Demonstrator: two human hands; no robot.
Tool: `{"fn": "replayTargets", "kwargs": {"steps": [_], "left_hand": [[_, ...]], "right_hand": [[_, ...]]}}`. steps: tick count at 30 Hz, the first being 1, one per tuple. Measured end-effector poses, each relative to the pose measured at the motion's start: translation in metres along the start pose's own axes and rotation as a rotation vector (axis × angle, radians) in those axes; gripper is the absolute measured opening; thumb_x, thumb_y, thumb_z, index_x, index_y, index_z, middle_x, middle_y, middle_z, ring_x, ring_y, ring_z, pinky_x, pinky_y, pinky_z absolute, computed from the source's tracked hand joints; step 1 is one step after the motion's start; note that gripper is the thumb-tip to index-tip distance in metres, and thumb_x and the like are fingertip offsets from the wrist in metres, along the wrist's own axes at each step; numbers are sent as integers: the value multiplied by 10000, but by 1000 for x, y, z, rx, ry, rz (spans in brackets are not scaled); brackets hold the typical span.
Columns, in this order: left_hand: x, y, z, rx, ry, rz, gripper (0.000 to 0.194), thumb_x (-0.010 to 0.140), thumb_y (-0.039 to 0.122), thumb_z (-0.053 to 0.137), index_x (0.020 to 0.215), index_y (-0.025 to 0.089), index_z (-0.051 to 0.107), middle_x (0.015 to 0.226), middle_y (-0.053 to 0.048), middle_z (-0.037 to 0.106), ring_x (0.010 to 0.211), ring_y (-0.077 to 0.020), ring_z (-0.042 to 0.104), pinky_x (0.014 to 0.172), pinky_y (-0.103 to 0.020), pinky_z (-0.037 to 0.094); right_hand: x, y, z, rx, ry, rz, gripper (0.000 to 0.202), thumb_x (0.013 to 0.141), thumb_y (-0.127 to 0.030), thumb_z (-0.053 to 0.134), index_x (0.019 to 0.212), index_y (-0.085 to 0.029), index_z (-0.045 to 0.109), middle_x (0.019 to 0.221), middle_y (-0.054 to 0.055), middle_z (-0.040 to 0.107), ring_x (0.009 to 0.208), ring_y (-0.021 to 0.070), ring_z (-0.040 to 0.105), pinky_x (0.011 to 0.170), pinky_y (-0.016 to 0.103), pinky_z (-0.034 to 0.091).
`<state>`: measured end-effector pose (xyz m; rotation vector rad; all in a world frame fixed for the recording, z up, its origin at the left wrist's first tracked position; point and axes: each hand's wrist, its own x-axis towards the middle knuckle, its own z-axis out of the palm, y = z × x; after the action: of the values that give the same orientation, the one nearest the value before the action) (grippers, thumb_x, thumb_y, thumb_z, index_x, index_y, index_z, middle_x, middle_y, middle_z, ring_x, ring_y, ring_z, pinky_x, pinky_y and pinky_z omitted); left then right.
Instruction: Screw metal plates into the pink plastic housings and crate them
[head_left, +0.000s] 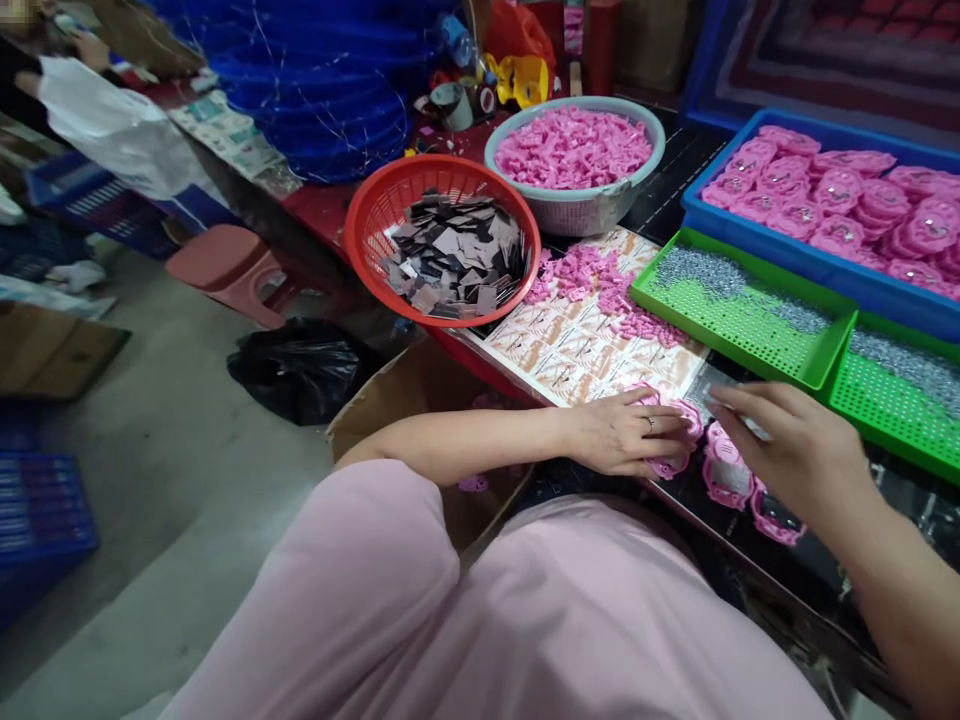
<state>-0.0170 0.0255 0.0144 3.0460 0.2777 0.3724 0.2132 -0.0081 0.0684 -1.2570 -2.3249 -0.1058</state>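
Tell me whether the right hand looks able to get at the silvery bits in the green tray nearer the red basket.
Likely yes: the right hand is close to that low, open green tray, and nothing visible blocks the way or covers the silvery bits.

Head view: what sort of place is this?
Probably a small assembly workshop: a red basket holds dark flat pieces, green trays hold tiny silvery parts, and similar pink plastic casings are laid out on the worktop.
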Motion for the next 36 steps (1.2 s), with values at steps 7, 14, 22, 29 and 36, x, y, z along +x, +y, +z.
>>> {"fn": "replayTargets", "kwargs": {"steps": [7, 14, 22, 29, 36], "left_hand": [[5, -6, 10, -32, 63, 83, 503, 1003, 439, 324, 1274, 127, 612, 1325, -138, 592, 1264, -224, 526, 1128, -364, 324], [-4, -3, 2, -112, 97, 72, 514, 982, 456, 397, 1289, 91, 588, 1374, -179, 540, 1277, -256, 518, 1114, -404, 354], [-8, -1, 7, -129, 122, 68, 383, 994, 275, 428, 1276, 77, 594, 1335, -171, 578, 1240, -216, 556, 1097, -367, 404], [-6, -3, 7, -139, 141, 87, 371, 1000, 238, 402, 1262, 70, 604, 1299, -166, 605, 1230, -210, 562, 1106, -365, 400], [-7, -2, 8, -126, 164, 97, 374, 988, 215, 425, 1285, 52, 582, 1272, -175, 619, 1227, -220, 562, 1117, -380, 391]], "right_hand": [[114, -16, 84, -152, -382, 78, 334, 942, -344, 432, 939, -157, 709, 1046, 153, 641, 967, 271, 566, 533, 295, 301], [123, -19, 71, 3, -365, 150, 289, 916, -305, 455, 998, -152, 686, 1021, 133, 666, 892, 227, 600, 643, 328, 405], [68, 16, 37, 749, -581, 611, 444, 705, -597, 686, 803, -165, 722, 713, 44, 701, 613, 138, 610, 583, 278, 483], [73, 14, 59, 551, -582, 495, 320, 772, -510, 659, 787, -201, 742, 744, 25, 714, 638, 134, 603, 621, 287, 449], [73, 8, 63, 400, -544, 390, 197, 765, -366, 690, 835, -183, 673, 747, 18, 679, 639, 122, 586, 634, 268, 446]]}}
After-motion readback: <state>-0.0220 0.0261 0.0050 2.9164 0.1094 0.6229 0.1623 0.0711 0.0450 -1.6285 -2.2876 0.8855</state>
